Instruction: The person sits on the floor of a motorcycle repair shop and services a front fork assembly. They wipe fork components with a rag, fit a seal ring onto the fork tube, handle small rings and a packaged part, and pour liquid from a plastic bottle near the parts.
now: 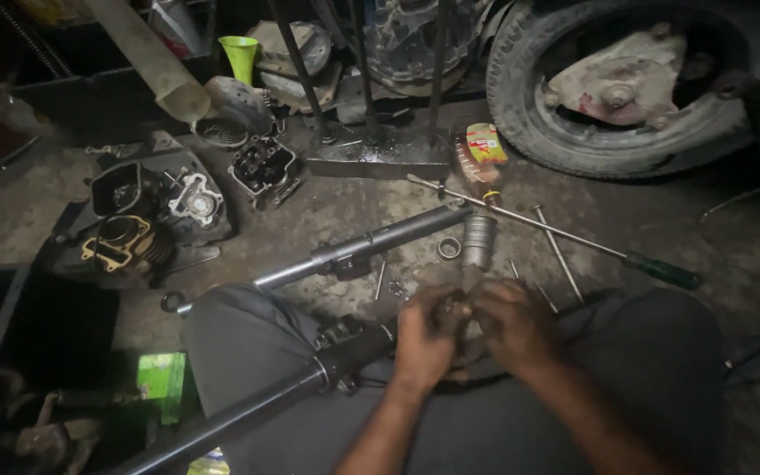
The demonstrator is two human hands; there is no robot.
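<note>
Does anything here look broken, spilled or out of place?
Nothing looks broken. Dismantled engine parts, a fork tube and loose bolts lie scattered on the stained floor. Both hands, left hand and right hand, close around a small part.

1. Left hand (pixel 426 339): fingers curled inward, knuckles up, pressed against the other hand.
2. Right hand (pixel 514 324): cupped, fingers bent toward the left (fingertips lost in shadow).
3. Both forearms bare, converging from lower frame over bent knees.
</note>
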